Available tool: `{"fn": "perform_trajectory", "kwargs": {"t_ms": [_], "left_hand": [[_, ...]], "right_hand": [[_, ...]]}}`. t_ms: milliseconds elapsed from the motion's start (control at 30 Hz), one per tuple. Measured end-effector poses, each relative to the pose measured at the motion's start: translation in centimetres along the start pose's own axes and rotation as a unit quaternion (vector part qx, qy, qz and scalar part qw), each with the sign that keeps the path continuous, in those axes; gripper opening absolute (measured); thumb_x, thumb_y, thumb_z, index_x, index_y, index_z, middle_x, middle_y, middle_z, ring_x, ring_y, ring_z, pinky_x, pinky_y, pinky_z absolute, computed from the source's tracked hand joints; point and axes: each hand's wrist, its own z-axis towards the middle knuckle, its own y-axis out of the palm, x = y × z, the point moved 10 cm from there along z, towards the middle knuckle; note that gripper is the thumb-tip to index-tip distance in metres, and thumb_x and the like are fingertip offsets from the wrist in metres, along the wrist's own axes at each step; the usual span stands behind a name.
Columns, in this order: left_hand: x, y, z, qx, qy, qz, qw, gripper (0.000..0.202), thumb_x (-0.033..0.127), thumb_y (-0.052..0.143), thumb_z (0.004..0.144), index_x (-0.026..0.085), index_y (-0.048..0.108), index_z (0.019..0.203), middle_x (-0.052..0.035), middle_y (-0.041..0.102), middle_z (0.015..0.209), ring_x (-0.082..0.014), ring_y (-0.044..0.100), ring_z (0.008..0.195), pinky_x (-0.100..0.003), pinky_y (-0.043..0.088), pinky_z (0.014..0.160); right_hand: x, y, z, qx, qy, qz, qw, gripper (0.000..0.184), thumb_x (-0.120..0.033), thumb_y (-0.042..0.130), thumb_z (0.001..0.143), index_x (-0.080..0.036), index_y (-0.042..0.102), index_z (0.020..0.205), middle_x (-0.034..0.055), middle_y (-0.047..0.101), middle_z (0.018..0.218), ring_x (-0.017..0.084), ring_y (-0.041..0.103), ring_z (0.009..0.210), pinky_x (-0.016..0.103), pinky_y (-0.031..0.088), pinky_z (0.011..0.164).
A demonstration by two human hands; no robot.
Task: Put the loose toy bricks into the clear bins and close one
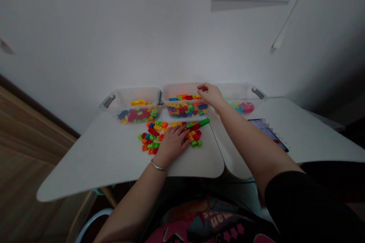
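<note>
My left hand lies flat on a loose pile of colourful plastic building bricks, with its fingers spread across them and a thin silver bracelet on the wrist. My right hand hangs over the rim of a clear plastic bin full of mixed bricks, near that bin's right corner. Its fingertips are partly hidden, and I cannot tell whether they hold anything. A long green brick lies at the right edge of the pile.
A clear bin of bricks stands to the left of the middle one, and another to the right holds a few pieces. A tablet lies on the white desk. A white wall rises behind, with a wooden floor at left.
</note>
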Motion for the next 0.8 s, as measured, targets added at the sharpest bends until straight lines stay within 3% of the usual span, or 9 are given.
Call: {"fn": "perform_trajectory", "kwargs": {"t_ms": [133, 233, 333, 433, 533, 700, 800], "left_hand": [[0.1, -0.1, 0.0, -0.003, -0.002, 0.004, 1.0, 0.046, 0.045, 0.047, 0.094, 0.022, 0.056, 0.133, -0.0085, 0.055, 0.139, -0.0283, 0.049, 0.126, -0.048, 0.039, 0.107], [0.1, -0.1, -0.1, -0.002, -0.004, 0.007, 1.0, 0.046, 0.044, 0.049, 0.093, 0.023, 0.056, 0.133, -0.0083, 0.055, 0.139, -0.0285, 0.049, 0.125, -0.048, 0.039, 0.107], [0.1, 0.0, -0.1, -0.004, -0.006, 0.007, 1.0, 0.046, 0.045, 0.049, 0.093, 0.023, 0.056, 0.133, -0.0079, 0.055, 0.139, -0.0285, 0.048, 0.127, -0.048, 0.038, 0.107], [0.1, -0.1, -0.1, -0.004, -0.007, 0.006, 1.0, 0.045, 0.044, 0.05, 0.093, 0.023, 0.056, 0.133, -0.0079, 0.055, 0.14, -0.0279, 0.048, 0.127, -0.047, 0.038, 0.107], [0.1, -0.3, -0.1, 0.0, -0.008, 0.003, 1.0, 0.045, 0.043, 0.051, 0.092, 0.024, 0.057, 0.132, -0.0083, 0.056, 0.138, -0.0275, 0.05, 0.125, -0.047, 0.039, 0.107], [0.2, -0.5, 0.0, 0.001, -0.008, -0.002, 1.0, 0.044, 0.043, 0.052, 0.092, 0.024, 0.058, 0.131, -0.0084, 0.057, 0.136, -0.0278, 0.051, 0.124, -0.048, 0.04, 0.107], [0.1, -0.4, 0.0, 0.003, -0.008, -0.003, 1.0, 0.045, 0.044, 0.05, 0.093, 0.024, 0.057, 0.132, -0.0078, 0.056, 0.138, -0.0278, 0.05, 0.125, -0.047, 0.039, 0.108]], "right_hand": [[-0.2, -2.7, -4.1, 0.147, -0.054, 0.112, 0.981, 0.024, -0.024, 0.047, 0.083, -0.019, 0.062, 0.101, 0.0075, 0.067, 0.104, 0.02, 0.06, 0.096, 0.035, 0.048, 0.086], [0.8, -3.0, -8.5, 0.213, -0.054, 0.102, 0.97, 0.019, -0.023, 0.047, 0.083, -0.021, 0.062, 0.096, 0.0063, 0.065, 0.095, 0.02, 0.059, 0.088, 0.036, 0.048, 0.083], [1.3, -0.7, -11.3, 0.145, -0.071, 0.073, 0.984, 0.017, -0.021, 0.047, 0.083, -0.02, 0.062, 0.089, 0.0068, 0.065, 0.087, 0.021, 0.059, 0.081, 0.037, 0.049, 0.079], [1.3, 1.9, -12.9, 0.042, -0.103, 0.005, 0.994, 0.022, -0.019, 0.05, 0.081, -0.019, 0.065, 0.098, 0.0107, 0.067, 0.1, 0.025, 0.06, 0.097, 0.043, 0.047, 0.091], [1.8, 3.4, -14.2, -0.019, -0.119, -0.066, 0.99, 0.032, -0.019, 0.054, 0.08, -0.017, 0.064, 0.11, 0.0136, 0.064, 0.118, 0.029, 0.055, 0.113, 0.048, 0.042, 0.102], [3.6, 4.6, -16.0, -0.052, -0.083, -0.135, 0.986, 0.049, -0.019, 0.058, 0.077, -0.011, 0.057, 0.125, 0.0178, 0.053, 0.135, 0.034, 0.043, 0.129, 0.052, 0.036, 0.11], [3.7, 4.4, -16.4, -0.044, -0.078, -0.137, 0.987, 0.046, -0.019, 0.058, 0.077, -0.014, 0.058, 0.123, 0.0165, 0.056, 0.13, 0.033, 0.044, 0.126, 0.051, 0.038, 0.108]]}}
